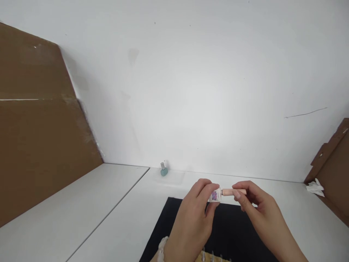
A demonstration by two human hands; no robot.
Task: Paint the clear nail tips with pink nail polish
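Note:
Between my hands is a small nail polish bottle [215,195], white with a purple print, lying sideways in the air above the black mat [229,222]. My left hand [195,214] grips the bottle's body between thumb and fingers. The long pale pink cap [229,192] points to the right, pinched by the thumb and fingers of my right hand [257,203]. A narrow neck shows between cap and body; whether the cap is loose I cannot tell.
A teal nail polish bottle [164,170] with a grey cap stands near the wall. Brown cardboard panels [40,138] flank the white table [120,207]. Crumpled white tissue [315,187] lies at the right. Clear pieces on a tan item [211,257] show at the bottom edge.

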